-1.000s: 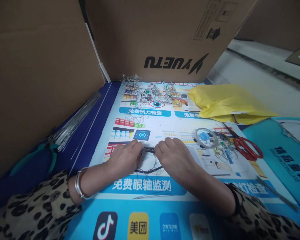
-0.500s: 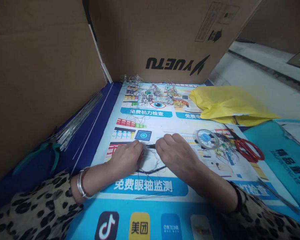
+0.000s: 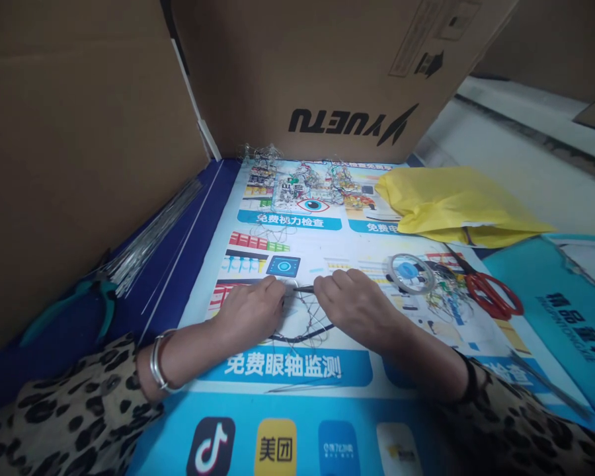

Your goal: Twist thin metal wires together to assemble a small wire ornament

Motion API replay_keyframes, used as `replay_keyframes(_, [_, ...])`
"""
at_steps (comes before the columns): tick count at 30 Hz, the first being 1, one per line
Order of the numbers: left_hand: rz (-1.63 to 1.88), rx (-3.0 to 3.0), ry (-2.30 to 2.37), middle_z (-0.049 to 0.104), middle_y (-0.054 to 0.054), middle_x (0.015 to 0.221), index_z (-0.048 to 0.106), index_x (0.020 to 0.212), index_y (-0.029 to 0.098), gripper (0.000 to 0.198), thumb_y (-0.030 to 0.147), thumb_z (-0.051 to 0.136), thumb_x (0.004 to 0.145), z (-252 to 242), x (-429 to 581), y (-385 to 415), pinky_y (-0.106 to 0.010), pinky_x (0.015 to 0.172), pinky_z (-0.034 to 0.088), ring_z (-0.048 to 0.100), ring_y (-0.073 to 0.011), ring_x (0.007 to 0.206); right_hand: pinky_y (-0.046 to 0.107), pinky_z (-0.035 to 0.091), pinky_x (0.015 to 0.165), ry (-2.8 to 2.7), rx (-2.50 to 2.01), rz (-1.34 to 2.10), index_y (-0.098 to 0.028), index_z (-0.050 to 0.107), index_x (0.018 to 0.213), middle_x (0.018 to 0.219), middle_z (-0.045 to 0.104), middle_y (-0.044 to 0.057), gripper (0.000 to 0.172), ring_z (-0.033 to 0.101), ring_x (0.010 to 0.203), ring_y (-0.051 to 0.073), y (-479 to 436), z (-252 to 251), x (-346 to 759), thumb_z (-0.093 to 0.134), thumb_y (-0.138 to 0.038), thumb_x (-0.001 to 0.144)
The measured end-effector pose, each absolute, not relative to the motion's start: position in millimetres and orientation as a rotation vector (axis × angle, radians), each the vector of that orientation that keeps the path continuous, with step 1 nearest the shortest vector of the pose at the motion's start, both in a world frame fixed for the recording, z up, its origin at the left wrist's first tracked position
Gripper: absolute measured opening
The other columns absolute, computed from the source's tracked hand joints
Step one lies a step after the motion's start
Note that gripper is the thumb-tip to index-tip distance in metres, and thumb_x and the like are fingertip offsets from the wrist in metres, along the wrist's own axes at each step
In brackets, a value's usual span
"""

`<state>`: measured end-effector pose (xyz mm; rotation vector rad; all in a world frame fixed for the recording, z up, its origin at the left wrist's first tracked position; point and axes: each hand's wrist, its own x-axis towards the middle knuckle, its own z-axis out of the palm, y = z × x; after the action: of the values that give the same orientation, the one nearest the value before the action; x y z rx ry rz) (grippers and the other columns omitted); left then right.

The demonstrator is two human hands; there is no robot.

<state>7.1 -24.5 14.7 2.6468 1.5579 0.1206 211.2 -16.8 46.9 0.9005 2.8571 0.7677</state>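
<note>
Both of my hands are closed, knuckles up, in the middle of the printed sheet (image 3: 327,410). My left hand (image 3: 255,307) pinches the edge of a loop of thin wire mesh (image 3: 310,317) with a curved black band (image 3: 302,338) along its near side. A slim dark pointed tool (image 3: 303,289), which looks like tweezers, sticks out of my right hand (image 3: 354,307) with its tip towards my left fingertips. Its rear part is hidden in my palm. Where the band's ends run under both hands I cannot see.
Red-handled scissors (image 3: 493,294), a clear tape roll (image 3: 410,272) and tangled wires (image 3: 446,297) lie right. Teal-handled pliers (image 3: 74,307) and a wire bundle (image 3: 151,231) lie left. A yellow bag (image 3: 456,201) rests behind; cardboard walls (image 3: 327,59) stand around the back and left.
My right hand has shifted slightly right, away from my left hand, so the gap between them is a little wider. My left hand has stayed nearly still.
</note>
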Motion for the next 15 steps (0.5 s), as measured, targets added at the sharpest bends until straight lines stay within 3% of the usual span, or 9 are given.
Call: replay_keyframes(15, [0.081, 2.642, 1.555, 0.058, -0.004, 0.085, 0.053, 0.087, 0.018, 0.018, 0.017, 0.035, 0.088, 8, 4, -23, -0.027, 0.052, 0.038, 0.057, -0.0176, 0.067, 0.032, 0.022, 0.055, 2.938, 0.949, 0.817, -0.014, 0.055, 0.077, 0.067, 0.049, 0.004, 0.016, 0.042, 0.065, 0.018, -17, 35, 218, 0.043, -0.006, 0.084])
